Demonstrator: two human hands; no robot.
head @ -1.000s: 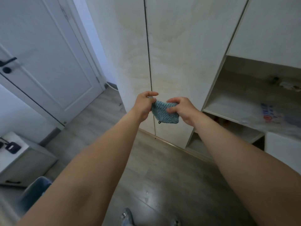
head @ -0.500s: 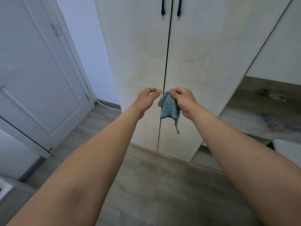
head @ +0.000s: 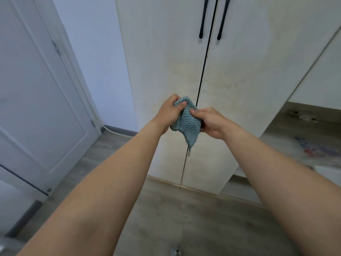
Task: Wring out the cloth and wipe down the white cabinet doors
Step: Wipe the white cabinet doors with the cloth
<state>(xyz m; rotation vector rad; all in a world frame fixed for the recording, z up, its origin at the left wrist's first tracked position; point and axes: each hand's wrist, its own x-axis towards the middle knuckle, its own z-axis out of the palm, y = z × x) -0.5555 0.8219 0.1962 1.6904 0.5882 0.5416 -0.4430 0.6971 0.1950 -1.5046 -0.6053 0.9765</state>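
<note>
Cloth (head: 186, 122) is gripped from 2 sides: left hand (head: 168, 113) fingers curled tight round its upper corner, right hand (head: 210, 121) thumb pinched on its face, other fingers hidden behind. Bunched betw. both hands, prob. for wringing. It's held in front of cabinet doors (head: 230, 85), not touching; 2 black handles (head: 203, 17) seen above.
</note>
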